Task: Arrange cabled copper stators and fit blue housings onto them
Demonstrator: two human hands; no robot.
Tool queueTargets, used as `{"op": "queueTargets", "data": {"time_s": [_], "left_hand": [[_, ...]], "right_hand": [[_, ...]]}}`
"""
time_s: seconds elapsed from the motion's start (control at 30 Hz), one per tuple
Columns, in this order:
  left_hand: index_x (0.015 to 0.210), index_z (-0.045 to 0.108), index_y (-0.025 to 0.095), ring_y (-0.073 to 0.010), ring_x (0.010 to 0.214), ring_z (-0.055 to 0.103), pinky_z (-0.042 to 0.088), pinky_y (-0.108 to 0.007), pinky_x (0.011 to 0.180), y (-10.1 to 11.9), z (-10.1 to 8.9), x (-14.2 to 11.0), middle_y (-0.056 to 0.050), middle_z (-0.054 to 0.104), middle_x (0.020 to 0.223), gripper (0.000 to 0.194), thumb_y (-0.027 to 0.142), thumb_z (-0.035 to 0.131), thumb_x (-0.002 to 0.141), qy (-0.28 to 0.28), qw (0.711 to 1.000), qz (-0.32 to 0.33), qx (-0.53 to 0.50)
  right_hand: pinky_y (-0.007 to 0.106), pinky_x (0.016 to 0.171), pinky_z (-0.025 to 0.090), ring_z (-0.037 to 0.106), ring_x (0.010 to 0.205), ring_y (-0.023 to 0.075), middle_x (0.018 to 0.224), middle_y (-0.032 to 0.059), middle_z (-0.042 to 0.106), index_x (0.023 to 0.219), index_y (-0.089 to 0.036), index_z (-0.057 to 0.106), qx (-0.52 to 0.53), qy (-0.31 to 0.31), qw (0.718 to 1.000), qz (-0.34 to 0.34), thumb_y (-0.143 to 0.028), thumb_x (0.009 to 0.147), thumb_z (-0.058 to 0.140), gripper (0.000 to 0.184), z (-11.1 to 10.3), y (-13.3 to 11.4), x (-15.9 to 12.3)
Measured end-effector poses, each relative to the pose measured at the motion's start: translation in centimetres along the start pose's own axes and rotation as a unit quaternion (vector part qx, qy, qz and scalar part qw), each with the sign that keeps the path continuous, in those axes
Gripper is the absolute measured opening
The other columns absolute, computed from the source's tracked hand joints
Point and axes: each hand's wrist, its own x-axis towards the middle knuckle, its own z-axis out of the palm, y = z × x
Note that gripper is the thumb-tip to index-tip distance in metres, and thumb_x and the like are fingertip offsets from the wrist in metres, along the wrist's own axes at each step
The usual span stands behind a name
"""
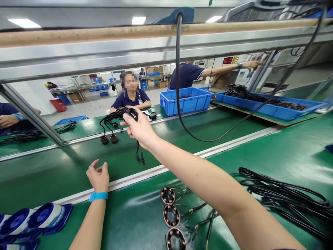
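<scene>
My right hand (139,128) reaches out over the green conveyor belt, closed around a bundle of black cables (118,114). Two round dark parts (108,139) hang from the bundle on the left, and loose cable ends (140,159) dangle below the hand. My left hand (99,175), with a blue wristband, hovers near the belt's white edge rail; its fingers are apart and hold nothing. Between my arms, three ring-shaped stators with copper windings (171,215) lie in a row on the green table, their thin wires running right.
Blue-and-white spools (44,218) stand at the lower left. Black cables (286,201) lie at the right. Beyond the belt are a blue bin (186,100), a blue tray of parts (270,102) and a seated co-worker (131,93). A black cable (178,76) hangs from the overhead rail.
</scene>
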Motion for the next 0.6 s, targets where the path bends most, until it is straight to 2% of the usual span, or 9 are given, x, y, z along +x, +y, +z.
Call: {"op": "queueTargets", "data": {"time_s": [0.1, 0.2, 0.3, 0.43, 0.53, 0.6], "left_hand": [[0.127, 0.061, 0.016, -0.0124, 0.076, 0.064, 0.06, -0.039, 0.082, -0.2, 0.5, -0.1, -0.014, 0.048, 0.13, 0.055, 0.045, 0.067, 0.08, -0.034, 0.999, 0.013, 0.003], [0.129, 0.06, 0.015, -0.0179, 0.088, 0.066, 0.061, -0.041, 0.085, -0.3, 0.7, -0.6, -0.015, 0.047, 0.127, 0.059, 0.048, 0.066, 0.08, -0.062, 0.997, 0.031, 0.014], [0.132, 0.057, 0.015, -0.0217, 0.096, 0.065, 0.061, -0.044, 0.088, -0.5, 0.7, -0.9, -0.016, 0.045, 0.129, 0.062, 0.051, 0.063, 0.082, -0.081, 0.995, 0.046, 0.03], [0.14, 0.049, 0.017, -0.0254, 0.107, 0.065, 0.058, -0.049, 0.098, -0.5, 1.2, -0.4, -0.018, 0.039, 0.138, 0.067, 0.051, 0.062, 0.084, -0.113, 0.989, 0.077, 0.059], [0.147, 0.043, 0.02, -0.0331, 0.134, 0.051, 0.046, -0.055, 0.115, 0.0, 2.6, 1.0, -0.018, 0.031, 0.151, 0.068, 0.039, 0.064, 0.085, -0.169, 0.973, 0.129, 0.087], [0.149, 0.042, 0.023, -0.0346, 0.147, 0.038, 0.036, -0.056, 0.123, 0.6, 4.2, 2.1, -0.015, 0.03, 0.157, 0.07, 0.028, 0.065, 0.083, -0.238, 0.95, 0.175, 0.1]], "right_hand": [[0.014, 0.039, 0.035, 0.044, 0.041, 0.0049, 0.074, -0.0027, 0.064, 0.137, -0.028, 0.051, -0.025, -0.012, 0.999, -0.023, -0.027, 0.101, 0.061, 0.038, -0.7, -1.6, -1.0], [0.013, 0.038, 0.033, 0.046, 0.042, 0.0053, 0.075, -0.0018, 0.065, 0.136, -0.027, 0.051, -0.053, -0.018, 0.998, -0.028, -0.027, 0.101, 0.059, 0.036, -2.0, -3.4, -2.6], [0.013, 0.038, 0.031, 0.044, 0.042, 0.0049, 0.076, -0.0006, 0.066, 0.138, -0.025, 0.05, -0.085, -0.035, 0.995, -0.038, -0.028, 0.1, 0.059, 0.038, -4.0, -5.3, -4.8], [0.015, 0.039, 0.034, 0.044, 0.045, 0.0047, 0.086, 0.0033, 0.07, 0.14, -0.022, 0.05, -0.164, -0.084, 0.979, -0.085, -0.033, 0.099, 0.063, 0.045, -7.2, -8.7, -8.9], [0.019, 0.039, 0.035, 0.043, 0.045, 0.0057, 0.091, 0.0051, 0.07, 0.141, -0.024, 0.051, -0.259, -0.11, 0.956, -0.084, -0.038, 0.099, 0.062, 0.046, -9.8, -11.9, -13.1], [0.021, 0.037, 0.03, 0.04, 0.044, 0.0082, 0.075, 0.0013, 0.064, 0.144, -0.028, 0.05, -0.329, -0.106, 0.937, -0.052, -0.044, 0.099, 0.062, 0.049, -11.8, -13.7, -16.2]]}}
